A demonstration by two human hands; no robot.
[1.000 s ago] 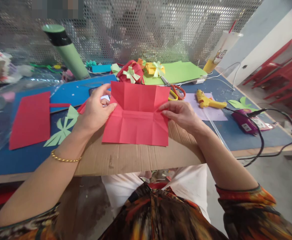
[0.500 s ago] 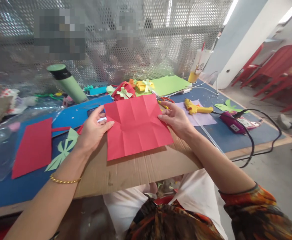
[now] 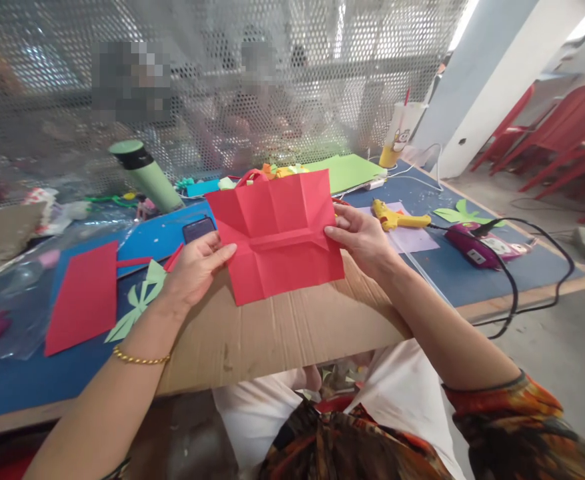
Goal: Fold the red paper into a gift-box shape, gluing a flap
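Observation:
A creased sheet of red paper (image 3: 282, 233) is held up above a piece of brown cardboard (image 3: 292, 327). Fold lines divide it into a grid, and a raised crease runs across its middle. My left hand (image 3: 197, 267) pinches the left edge, thumb on the near face. On the right edge, my right hand (image 3: 359, 233) grips the same way, thumb in front and fingers behind. Beside my left hand lie pale green cut-paper leaves (image 3: 137, 303) and another red sheet (image 3: 85, 300). A phone (image 3: 199, 229) lies just behind that hand.
A yellow glue gun (image 3: 399, 217) rests on lilac paper at right, near a purple power strip (image 3: 487, 247) with black cables. Behind stand a green bottle (image 3: 147, 177) and a drink cup (image 3: 402, 133). Light green sheets (image 3: 345, 173) lie at the back, before a perforated metal screen (image 3: 197, 120).
The red paper has bent along its middle crease, its upper part tilting up toward me. Both hands still hold its side edges. The view has shifted slightly left.

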